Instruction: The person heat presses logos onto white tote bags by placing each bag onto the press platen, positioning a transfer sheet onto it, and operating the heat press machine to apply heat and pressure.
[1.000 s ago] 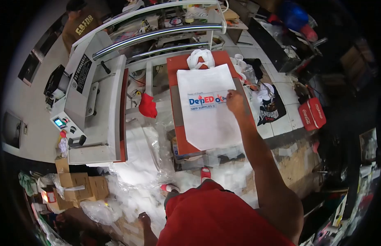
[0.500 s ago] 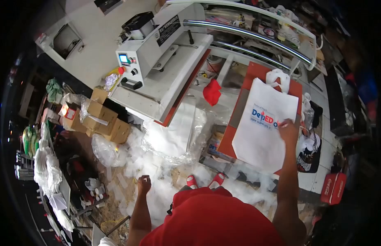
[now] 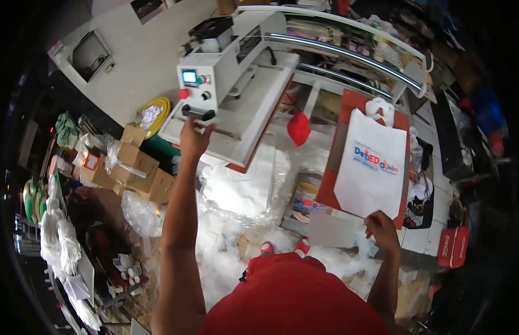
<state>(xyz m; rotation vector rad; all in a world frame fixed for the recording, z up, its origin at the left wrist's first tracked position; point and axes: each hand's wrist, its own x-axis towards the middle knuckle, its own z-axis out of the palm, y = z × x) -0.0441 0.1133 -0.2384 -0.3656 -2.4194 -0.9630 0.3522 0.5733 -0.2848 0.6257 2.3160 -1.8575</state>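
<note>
My left hand (image 3: 196, 137) is at the black handle (image 3: 198, 114) on the front of the white press (image 3: 243, 117), thumb apart from the fingers; a firm grip is not visible. My right hand (image 3: 382, 228) is curled just off the lower edge of a white bag (image 3: 368, 188), with nothing visible in its fingers. The bag lies flat on a red board (image 3: 328, 192), its handles toward the far end, with a blue and red print (image 3: 375, 160) facing up. A pale rectangular sheet (image 3: 331, 230) appears left of my right hand, apparently apart from it.
A red cloth (image 3: 298, 128) lies between the press and the board. Metal rails (image 3: 349, 51) cross behind them. Cardboard boxes (image 3: 134, 166) and clear plastic (image 3: 141, 215) are at the left. A red cooler bag (image 3: 453, 247) sits at the right, and white scraps cover the floor.
My left hand has risen from low beside my body to the press handle. My right hand has left the print and moved down past the bag's edge. The pale sheet now shows beside it.
</note>
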